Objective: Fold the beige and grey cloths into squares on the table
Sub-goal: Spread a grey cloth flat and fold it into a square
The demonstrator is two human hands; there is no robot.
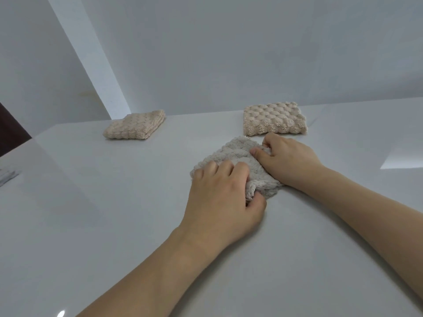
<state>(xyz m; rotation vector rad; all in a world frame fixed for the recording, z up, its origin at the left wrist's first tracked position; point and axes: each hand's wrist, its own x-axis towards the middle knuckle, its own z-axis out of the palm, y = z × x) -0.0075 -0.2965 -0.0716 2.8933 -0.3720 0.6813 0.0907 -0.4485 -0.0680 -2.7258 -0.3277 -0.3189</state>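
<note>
Grey cloth [238,156] sits mid-table, bunched, fold unfinished. Left hand [223,197] pinches its near corner, fingers curled over the top; right hand [288,160] grips the right edge, thumb pressing in. Two beige cloths already squared: one far left [135,125], one [273,118] just beyond the grey (near touching, tight there). Table [114,202] has open room left and front; far edge meets the wall.

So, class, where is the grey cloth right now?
Head view, right of centre: the grey cloth lies under both hands, just in front of the right-hand beige cloth.
</note>
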